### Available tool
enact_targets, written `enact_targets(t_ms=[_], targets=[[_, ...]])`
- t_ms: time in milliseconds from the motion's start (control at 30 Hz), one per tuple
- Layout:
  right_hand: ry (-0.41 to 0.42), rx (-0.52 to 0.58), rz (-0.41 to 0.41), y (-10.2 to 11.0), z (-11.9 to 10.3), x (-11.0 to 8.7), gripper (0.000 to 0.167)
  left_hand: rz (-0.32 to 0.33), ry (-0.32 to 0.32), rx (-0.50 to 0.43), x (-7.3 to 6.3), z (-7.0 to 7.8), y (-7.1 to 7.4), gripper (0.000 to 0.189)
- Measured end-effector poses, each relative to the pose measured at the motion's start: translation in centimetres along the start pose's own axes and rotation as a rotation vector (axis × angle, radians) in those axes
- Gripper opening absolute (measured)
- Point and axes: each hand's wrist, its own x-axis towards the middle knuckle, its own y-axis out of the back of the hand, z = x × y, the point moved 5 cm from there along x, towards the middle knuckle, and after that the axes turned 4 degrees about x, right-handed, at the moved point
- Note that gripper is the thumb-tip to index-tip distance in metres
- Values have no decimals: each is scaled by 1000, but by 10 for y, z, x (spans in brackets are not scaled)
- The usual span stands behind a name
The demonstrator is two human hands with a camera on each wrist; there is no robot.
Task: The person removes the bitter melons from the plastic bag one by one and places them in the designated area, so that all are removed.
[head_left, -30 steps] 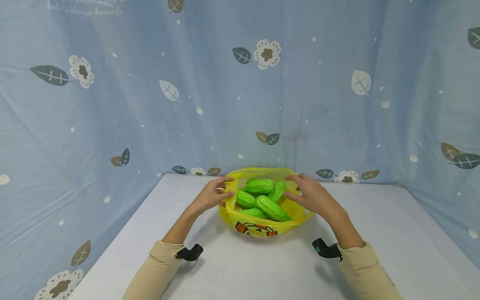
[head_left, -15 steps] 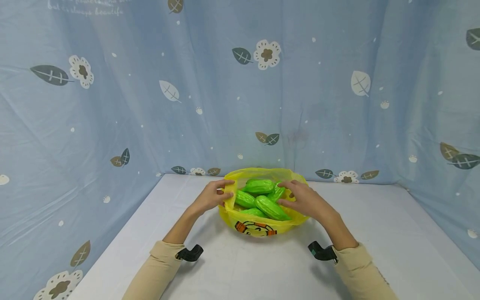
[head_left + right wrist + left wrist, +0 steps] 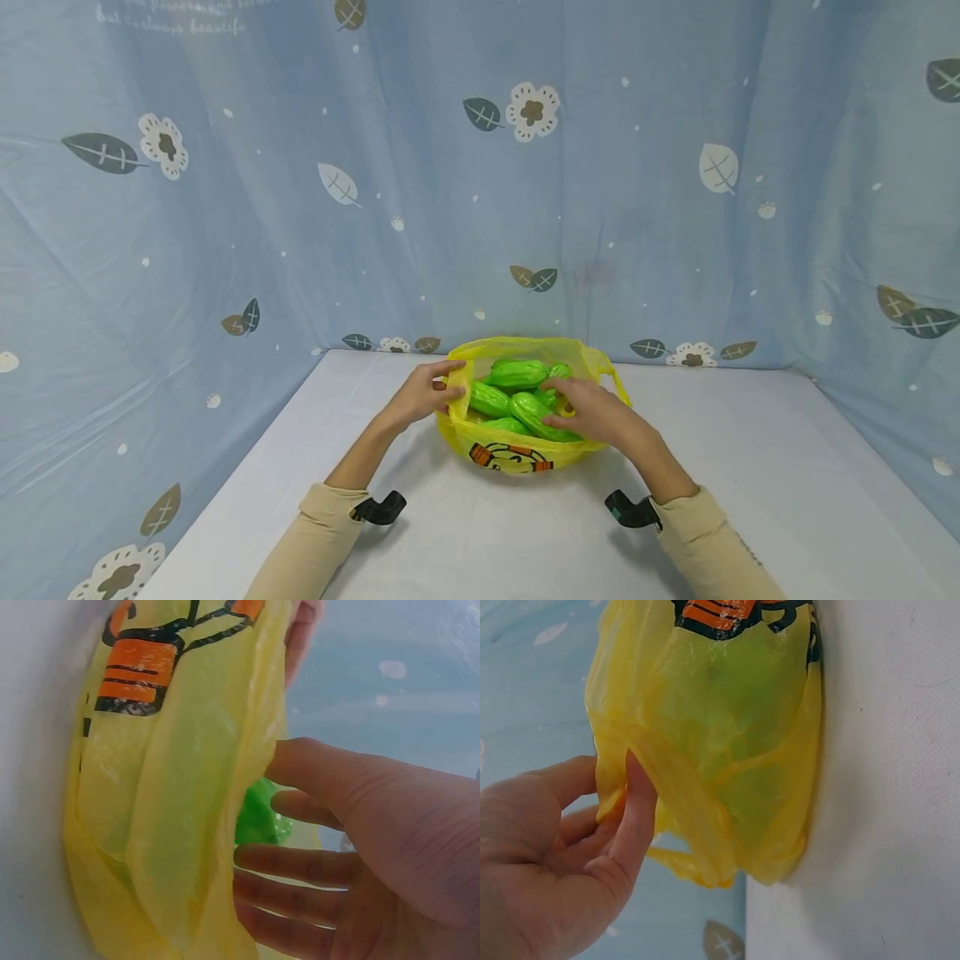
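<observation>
A yellow plastic bag (image 3: 459, 437) stands with its mouth spread, a black and orange cartoon print on its front. Inside lie several bright green, ridged bitter melons (image 3: 517, 373). My left hand (image 3: 420, 393) pinches the bag's left edge between thumb and fingers; in the left wrist view a folded yellow strip (image 3: 679, 780) hangs by the fingers. Through the mouth from the right reaches my right hand (image 3: 596, 411), its fingers spread over the front-right bitter melon (image 3: 531, 408). In the right wrist view those fingers (image 3: 296, 862) are fairly straight, their tips partly behind the bag's edge.
The bag stands on a white-covered table (image 3: 487, 533), close to its far edge. Behind and to both sides hangs a blue curtain (image 3: 420, 208) with leaf and flower prints. Black camera mounts (image 3: 381, 507) sit at both wrists.
My right hand has moved left and slightly nearer, from the bag's right edge to over the front bitter melon. The bag's right handle now shows. My left hand keeps its place.
</observation>
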Motion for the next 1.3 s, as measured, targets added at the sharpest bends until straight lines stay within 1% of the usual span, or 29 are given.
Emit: enact_targets(t_ms=[100,300,400,533,800,1000,1300], targets=[[-11,-4,-21,-4,0,2,51,-13,0,1,0,0,0,59],[-33,11,-58,-10,-1,2,50,-63,6,6,0,-2,-1,69],[-46,-1,-71,-11,-2,2,51,-84,14,-2,0,-3,-1,74],[-52,-25,-78,-12,-3,3,52,-96,2,-22,-1,-3,-1,76],[-50,-51,-99,-14,-3,6,52,-94,1,-57,0,-5,-1,79],[-56,-44,-126,-15,-4,12,50,-82,6,-64,-1,-4,1,79],[-18,-38,-134,-15,-5,19,50,-52,23,-58,-1,-5,5,79]])
